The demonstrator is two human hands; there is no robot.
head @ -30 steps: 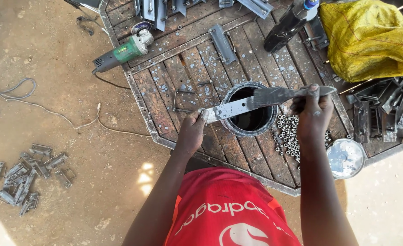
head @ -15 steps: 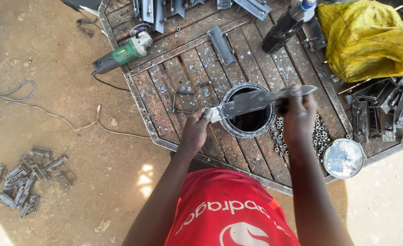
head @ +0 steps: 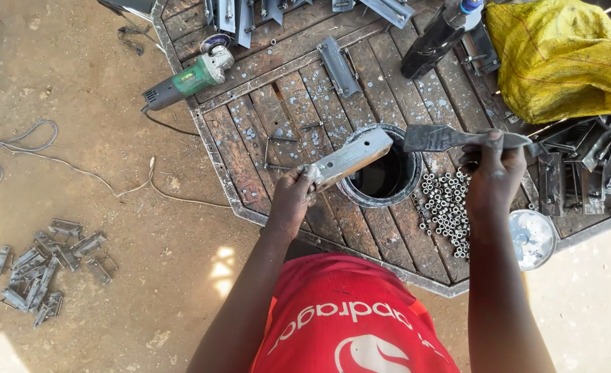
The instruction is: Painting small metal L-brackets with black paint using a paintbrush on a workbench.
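Two hands: both are busy over a wooden work table (head: 298, 103) with a metal rim, each curled shut around its own thing.
Left hand (head: 293, 197): fingers wrapped tight round the near end of a flat metal bar (head: 350, 157); the bar slants up toward two o'clock and its far end hangs over the round hole.
Right hand (head: 492, 173): fingers closed on the handle of a flat paint brush (head: 450, 138), whose head points toward nine o'clock, just beside the bar's far end; whether the two touch I cannot tell.
Round hole (head: 385, 173): a dark opening with a metal ring, in the middle of the table, right under bar and brush.
Small metal rings (head: 447, 211): a loose heap at four o'clock from the hole, just below the right hand.
Tin lid (head: 532, 238): a shiny round dish at the table edge, at five o'clock from the right hand.
Angle grinder (head: 188, 79): green and grey, at ten o'clock from the hole, its cable trailing off onto the dirt.
Yellow sack (head: 561, 59): crumpled at the table's far right corner, at one o'clock.
Black bottle (head: 437, 34): lying tilted at twelve o'clock, next to the sack.
Metal brackets (head: 40, 266): a scattered pile on the ground, well apart at eight o'clock.
Red shirt (head: 347, 318): fills the near edge of the view.
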